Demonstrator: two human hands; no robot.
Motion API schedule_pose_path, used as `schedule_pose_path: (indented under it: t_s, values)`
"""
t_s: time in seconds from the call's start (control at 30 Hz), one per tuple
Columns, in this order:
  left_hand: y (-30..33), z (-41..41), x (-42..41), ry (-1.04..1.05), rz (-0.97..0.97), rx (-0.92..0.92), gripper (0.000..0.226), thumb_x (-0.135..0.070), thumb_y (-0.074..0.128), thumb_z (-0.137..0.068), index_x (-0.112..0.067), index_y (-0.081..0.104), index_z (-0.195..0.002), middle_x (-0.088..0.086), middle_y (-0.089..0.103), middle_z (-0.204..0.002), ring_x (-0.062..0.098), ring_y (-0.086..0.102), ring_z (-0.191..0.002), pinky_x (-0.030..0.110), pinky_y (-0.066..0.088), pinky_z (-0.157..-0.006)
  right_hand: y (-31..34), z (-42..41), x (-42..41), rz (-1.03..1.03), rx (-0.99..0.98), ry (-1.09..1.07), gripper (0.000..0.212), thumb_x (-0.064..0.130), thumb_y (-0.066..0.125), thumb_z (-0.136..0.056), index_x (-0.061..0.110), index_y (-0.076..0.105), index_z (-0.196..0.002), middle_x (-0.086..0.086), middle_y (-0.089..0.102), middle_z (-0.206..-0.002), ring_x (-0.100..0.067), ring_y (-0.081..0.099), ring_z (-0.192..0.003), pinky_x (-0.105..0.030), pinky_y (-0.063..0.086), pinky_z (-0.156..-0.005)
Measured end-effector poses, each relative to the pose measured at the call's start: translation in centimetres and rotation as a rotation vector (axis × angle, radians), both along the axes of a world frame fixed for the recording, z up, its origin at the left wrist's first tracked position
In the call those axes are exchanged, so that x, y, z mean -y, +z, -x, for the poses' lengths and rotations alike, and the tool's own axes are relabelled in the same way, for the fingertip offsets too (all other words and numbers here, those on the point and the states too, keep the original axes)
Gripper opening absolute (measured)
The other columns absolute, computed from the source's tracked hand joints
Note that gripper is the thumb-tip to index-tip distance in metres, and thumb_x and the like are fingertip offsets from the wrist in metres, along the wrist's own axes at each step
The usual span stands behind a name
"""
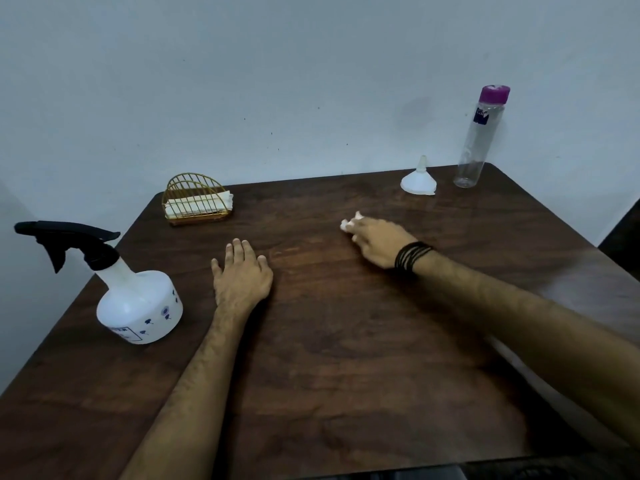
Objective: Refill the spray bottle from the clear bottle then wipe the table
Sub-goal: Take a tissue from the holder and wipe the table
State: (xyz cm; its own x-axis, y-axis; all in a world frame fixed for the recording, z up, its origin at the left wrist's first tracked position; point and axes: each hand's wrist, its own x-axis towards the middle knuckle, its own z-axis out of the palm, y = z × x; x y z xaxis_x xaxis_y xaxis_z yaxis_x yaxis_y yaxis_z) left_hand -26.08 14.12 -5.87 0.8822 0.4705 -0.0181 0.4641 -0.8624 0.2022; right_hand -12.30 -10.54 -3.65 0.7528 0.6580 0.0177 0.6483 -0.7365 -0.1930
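A white spray bottle [138, 303] with a black trigger head stands at the left side of the dark wooden table [346, 358]. The clear bottle [479, 140] with a purple cap stands upright at the far right corner. My left hand [240, 275] lies flat on the table, fingers straight, just right of the spray bottle. My right hand [375, 242] reaches toward the middle of the table and grips a crumpled white tissue [350, 221] against the wood; only a bit of the tissue shows past the fingers.
A white funnel [418, 180] sits upside down near the clear bottle. A gold wire napkin holder [195, 202] with white napkins stands at the far left edge. A pale wall runs directly behind the table. Black bands circle my right wrist.
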Motion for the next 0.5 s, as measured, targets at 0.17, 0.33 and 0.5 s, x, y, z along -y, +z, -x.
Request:
schedule_pose_path:
  t_s: [0.17, 0.33, 0.5]
  values:
    - [-0.2, -0.1, -0.1, 0.000, -0.001, 0.001, 0.063, -0.038, 0.020, -0.105, -0.005, 0.011, -0.158, 0.011, 0.006, -0.167, 0.025, 0.002, -0.155, 0.054, 0.003, -0.123, 0.6, -3.0, 5.3, 0.089, 0.068, -0.226, 0.042, 0.024, 0.038, -0.103, 0.022, 0.049, -0.143, -0.006, 0.048, -0.150, -0.032, 0.047, -0.134, -0.047, 0.039, -0.105]
    - [-0.2, -0.2, 0.1, 0.010, -0.011, -0.010, 0.063, -0.037, 0.019, -0.105, -0.004, 0.011, -0.158, 0.012, 0.005, -0.167, 0.025, 0.002, -0.155, 0.055, 0.003, -0.122, -0.2, 2.7, 7.0, 0.021, 0.080, -0.113, 0.043, 0.029, 0.039, -0.104, 0.023, 0.046, -0.146, -0.001, 0.048, -0.150, -0.026, 0.044, -0.139, -0.043, 0.040, -0.110]
    - [-0.2, -0.2, 0.1, 0.017, -0.018, -0.012, 0.063, -0.037, 0.019, -0.105, -0.004, 0.011, -0.158, 0.012, 0.005, -0.167, 0.026, 0.002, -0.155, 0.055, 0.003, -0.122, -1.7, 11.4, 4.9, -0.158, 0.060, 0.158, 0.049, 0.037, 0.037, -0.102, 0.021, 0.047, -0.147, 0.002, 0.046, -0.153, -0.017, 0.031, -0.148, -0.037, 0.036, -0.117]
